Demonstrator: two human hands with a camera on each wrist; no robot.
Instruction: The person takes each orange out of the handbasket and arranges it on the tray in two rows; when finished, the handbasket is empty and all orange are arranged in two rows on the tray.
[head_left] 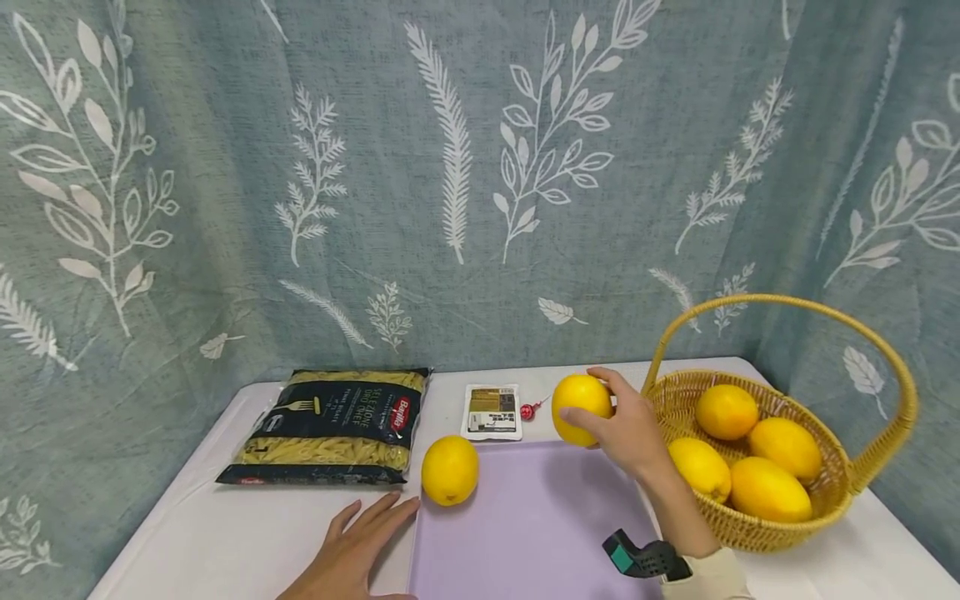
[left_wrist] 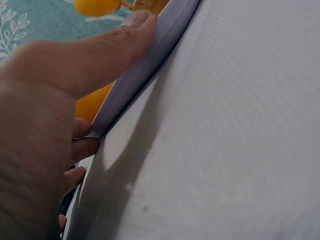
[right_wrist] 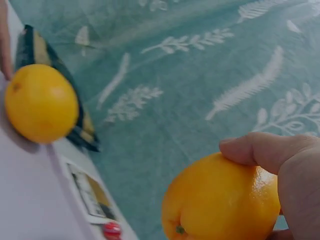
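Note:
My right hand (head_left: 636,429) grips a yellow orange (head_left: 576,395) above the far right part of a flat lilac tray (head_left: 517,525). The right wrist view shows the thumb across the top of that orange (right_wrist: 217,197), its stem end facing down and left. A second orange (head_left: 450,470) sits at the tray's far left corner. Beside the tray's left edge, my left hand (head_left: 360,542) lies with fingers extended, their tips near that corner. From the left wrist, the thumb (left_wrist: 112,55) rests along the tray's rim (left_wrist: 145,65).
At the right stands a wicker basket (head_left: 836,508) with a tall handle, holding several yellow-orange fruits. A bag of penne pasta (head_left: 330,427) lies at the back left. Behind the tray are a small white packet (head_left: 492,412) and a red-wrapped lollipop (head_left: 528,411). A patterned curtain (head_left: 420,183) hangs behind.

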